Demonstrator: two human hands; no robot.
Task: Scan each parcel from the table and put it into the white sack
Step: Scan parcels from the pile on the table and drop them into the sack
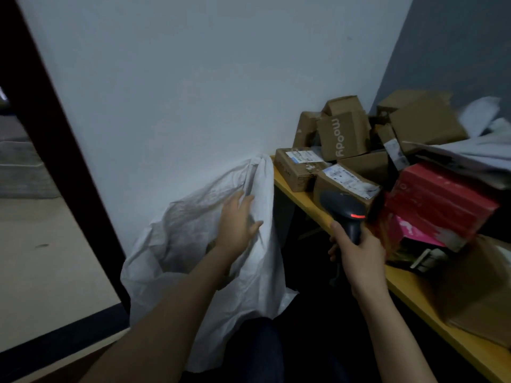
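Head view: one white sack stands on the floor against the wall, touching the left end of the table. The left hand lies at the sack's mouth, fingers nearly straight against the cloth, holding nothing that can be made out. The right hand is curled tight round the handle of one dark scanner, whose red light is lit.

The scanner's head hides the near corner of a labelled box. A second labelled box lies just beside it, nearest the sack. Behind them is a heap of brown boxes, at least five, one printed "moody". One red box, blurred, sits near the table's front edge, close to the right hand. White papers lie behind it. A dark door frame is on the left.
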